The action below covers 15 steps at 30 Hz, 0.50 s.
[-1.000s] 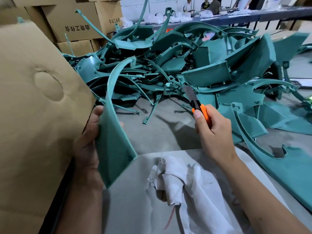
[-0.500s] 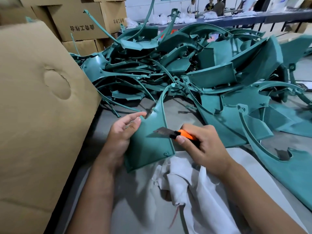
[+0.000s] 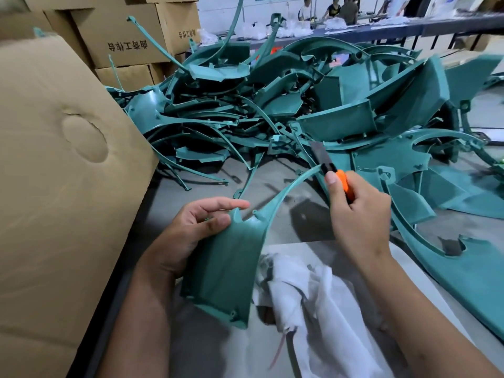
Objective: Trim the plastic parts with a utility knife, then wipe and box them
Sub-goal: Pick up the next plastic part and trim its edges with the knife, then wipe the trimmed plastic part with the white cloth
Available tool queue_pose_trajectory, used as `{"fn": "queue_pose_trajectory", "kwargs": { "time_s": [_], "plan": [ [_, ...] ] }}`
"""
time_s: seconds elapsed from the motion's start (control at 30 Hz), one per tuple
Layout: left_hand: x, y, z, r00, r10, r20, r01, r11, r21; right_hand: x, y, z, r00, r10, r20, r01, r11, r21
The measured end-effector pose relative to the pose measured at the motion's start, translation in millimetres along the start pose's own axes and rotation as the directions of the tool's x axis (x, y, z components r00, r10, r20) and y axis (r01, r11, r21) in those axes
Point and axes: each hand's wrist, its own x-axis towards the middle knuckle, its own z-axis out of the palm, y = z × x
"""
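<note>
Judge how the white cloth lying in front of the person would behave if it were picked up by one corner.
The white cloth lies crumpled in soft folds, so it would probably hang limp. It looks thin, so likely light. Nothing rests on it; the left hand and the teal part are beside it, so it should lift freely.

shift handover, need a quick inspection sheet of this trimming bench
surface: grey table, white sheet at near edge
job's things: green part with long curved arm; knife, blade out, at that arm; white cloth
clutter: pile of green parts
grippers: left hand holds the part; right hand grips the knife
cables: nothing seen
surroundings: cardboard flap at left, stacked boxes, people at a far table
</note>
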Motion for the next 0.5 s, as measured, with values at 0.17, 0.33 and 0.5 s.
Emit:
{"fn": "queue_pose_trajectory", "kwargs": {
  "time_s": [0.17,0.33,0.5],
  "plan": [
    [-9,2,-16,0.994,0.106,0.006,-0.103,0.977,-0.186,4,13,-2,0.988,0.151,0.033,-0.133,0.938,-0.319],
    [-7,5,-23,0.984,0.179,-0.024,-0.166,0.847,-0.505,0,0,6,0.936,0.129,0.328,0.044,0.881,-0.471],
    [-7,-4,-10,0.896,0.143,-0.42,-0.243,0.95,-0.195,4,-18,-15,0.745,-0.134,0.653,0.13,0.99,0.056]
  ]
}}
